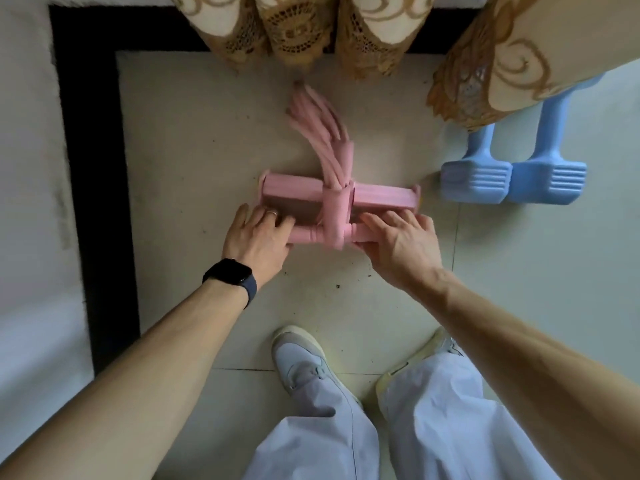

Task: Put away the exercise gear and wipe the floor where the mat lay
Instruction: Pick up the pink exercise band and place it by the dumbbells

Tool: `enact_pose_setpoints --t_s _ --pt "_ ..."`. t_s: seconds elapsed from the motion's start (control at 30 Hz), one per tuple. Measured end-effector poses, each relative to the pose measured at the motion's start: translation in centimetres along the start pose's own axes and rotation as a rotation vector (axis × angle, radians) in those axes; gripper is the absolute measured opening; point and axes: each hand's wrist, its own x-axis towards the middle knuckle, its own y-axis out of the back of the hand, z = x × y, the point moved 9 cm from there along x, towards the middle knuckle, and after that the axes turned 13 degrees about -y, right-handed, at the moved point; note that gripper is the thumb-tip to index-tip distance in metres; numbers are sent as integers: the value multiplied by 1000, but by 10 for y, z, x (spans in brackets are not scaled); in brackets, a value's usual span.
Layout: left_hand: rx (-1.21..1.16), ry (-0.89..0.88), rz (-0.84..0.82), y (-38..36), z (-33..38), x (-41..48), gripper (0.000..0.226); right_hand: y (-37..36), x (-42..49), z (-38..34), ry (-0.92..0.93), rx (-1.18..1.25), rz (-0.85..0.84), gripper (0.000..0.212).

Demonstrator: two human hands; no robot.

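Note:
A pink pedal resistance band (335,209) lies on the pale floor tiles below the curtain, its foot bar farther from me and its handle bar nearer. Its pink elastic tubes (322,126) trail up toward the curtain. My left hand (258,237) grips the left end of the near handle bar, fingers curled over it. My right hand (398,237) grips the right end of the same bar. Two light blue dumbbells (512,178) lie side by side on the floor to the right, their far ends hidden under the curtain.
A gold patterned curtain (311,26) hangs across the top. A black skirting strip (93,174) borders the wall on the left. My two shoes (304,362) and pale trousers stand just behind the band. Small specks of dirt dot the tiles.

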Motion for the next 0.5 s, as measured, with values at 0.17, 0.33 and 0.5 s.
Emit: enact_pose_setpoints --t_s 0.17,0.33,0.5 --pt "-153 91 150 14 -14 -17 59 0 -11 8 -150 46 -32 53" --pt "-660 433 128 -2 -16 -30 60 -4 -43 43 -530 459 10 45" --pt "-838 520 226 -13 -16 -26 56 -47 -56 40 -956 1237 -196 42"
